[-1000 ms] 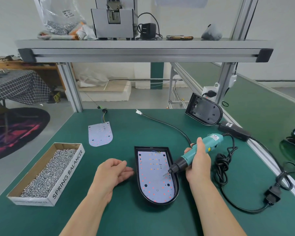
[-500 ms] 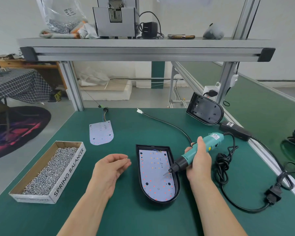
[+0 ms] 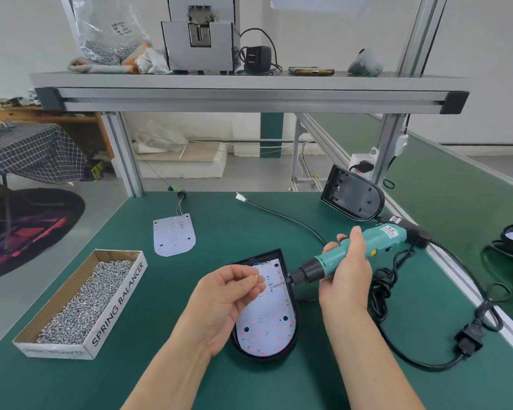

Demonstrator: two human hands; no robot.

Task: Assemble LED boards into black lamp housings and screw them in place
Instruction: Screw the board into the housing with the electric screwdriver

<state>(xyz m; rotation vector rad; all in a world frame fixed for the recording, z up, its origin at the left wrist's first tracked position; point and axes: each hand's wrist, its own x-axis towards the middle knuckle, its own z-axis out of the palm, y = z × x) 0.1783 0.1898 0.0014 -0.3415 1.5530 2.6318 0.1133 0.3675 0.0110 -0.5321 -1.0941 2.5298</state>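
A black lamp housing lies on the green bench with a white LED board seated inside it. My left hand hovers over the housing's left side and pinches a small screw between thumb and fingertips. My right hand grips a teal electric screwdriver, its bit pointing left toward the screw above the board. A loose second LED board with coloured wires lies further back. An empty black housing leans at the back right.
A cardboard box full of several silver screws sits at the left. The screwdriver's black cable coils at the right with a plug. A thin black lead crosses the bench. An aluminium shelf spans overhead.
My left hand lifted off the bench and moved right over the housing, now pinching a screw. The screwdriver rose slightly, its bit turned toward the screw.
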